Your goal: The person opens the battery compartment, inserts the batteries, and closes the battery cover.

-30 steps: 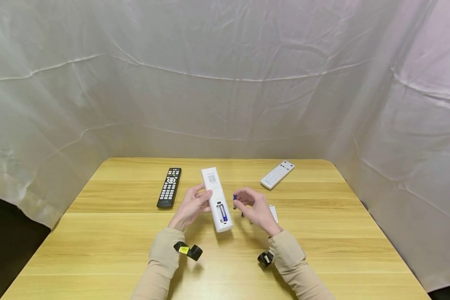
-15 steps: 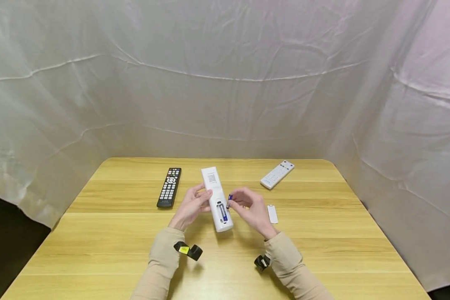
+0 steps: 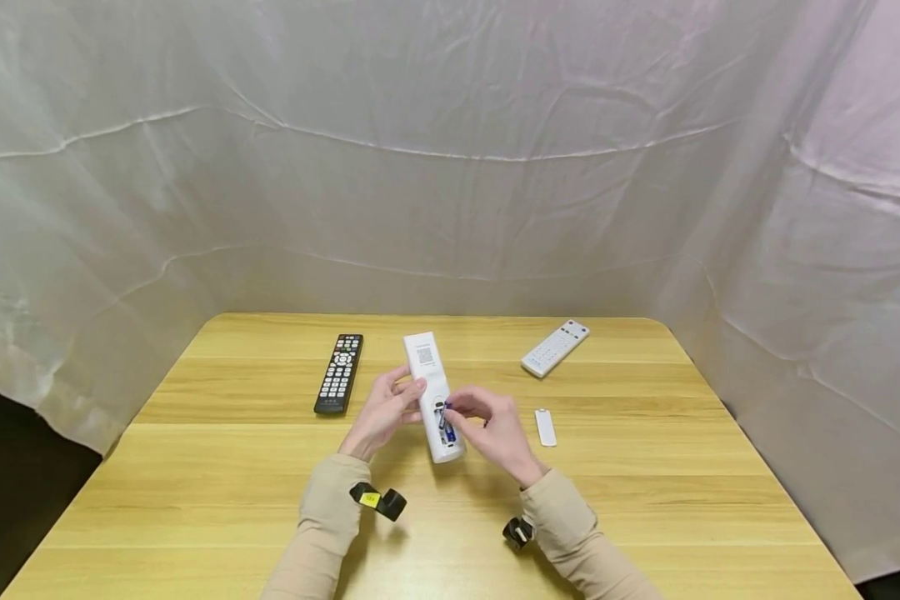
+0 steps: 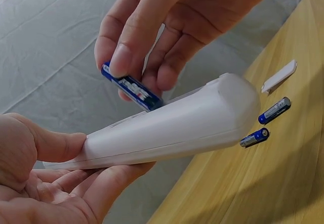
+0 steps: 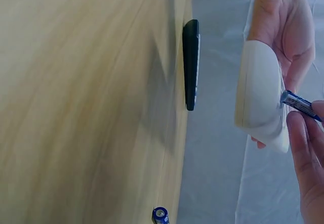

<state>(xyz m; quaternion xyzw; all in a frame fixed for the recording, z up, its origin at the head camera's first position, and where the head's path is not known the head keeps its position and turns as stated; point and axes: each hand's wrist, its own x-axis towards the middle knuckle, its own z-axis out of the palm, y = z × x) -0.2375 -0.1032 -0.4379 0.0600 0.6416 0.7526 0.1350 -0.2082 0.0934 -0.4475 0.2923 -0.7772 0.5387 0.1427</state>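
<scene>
My left hand (image 3: pixel 382 410) grips a white remote control (image 3: pixel 429 379) above the table, its back turned up and its battery compartment uncovered. One blue battery lies in that compartment in the head view. My right hand (image 3: pixel 497 429) pinches another blue battery (image 4: pixel 132 87) between thumb and fingers. This battery is tilted, its lower end right at the compartment opening. In the left wrist view the thumb of my left hand (image 4: pixel 55 178) presses on top of the remote, with fingers beneath. The right wrist view shows the pinched battery's flat end near the remote's back.
On the table (image 3: pixel 217 483) lie a black remote (image 3: pixel 338 374) at left and a second white remote (image 3: pixel 555 348) at back right. A white battery cover (image 3: pixel 545 427) lies right of my right hand. Two loose blue batteries (image 4: pixel 274 110) rest near the cover.
My right hand has moved left with its battery, from beside the remote to over the compartment, and the battery has tilted. The battery cover shows fully now. My left hand stays in place.
</scene>
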